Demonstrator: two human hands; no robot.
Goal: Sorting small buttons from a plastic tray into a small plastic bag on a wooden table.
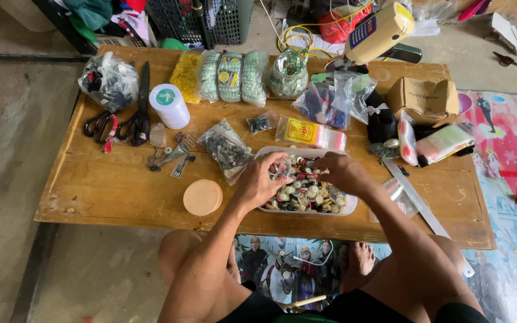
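A clear plastic tray (349,207) full of mixed buttons (306,194) sits near the front of a low wooden table (115,185). My left hand (262,179) hovers over the tray's left half, fingers pinched around a small item from the pile; what it is I cannot make out. My right hand (341,170) is over the tray's middle, fingertips pinching something small among the buttons. Both forearms reach in from below.
A round tan lid (203,197) lies left of the tray. Black scissors (140,110), a white tape roll (169,104), several bags of small parts (227,146), a cardboard box (424,98) and a metal ruler (417,200) crowd the table. A colourful mat (510,179) covers the floor at right.
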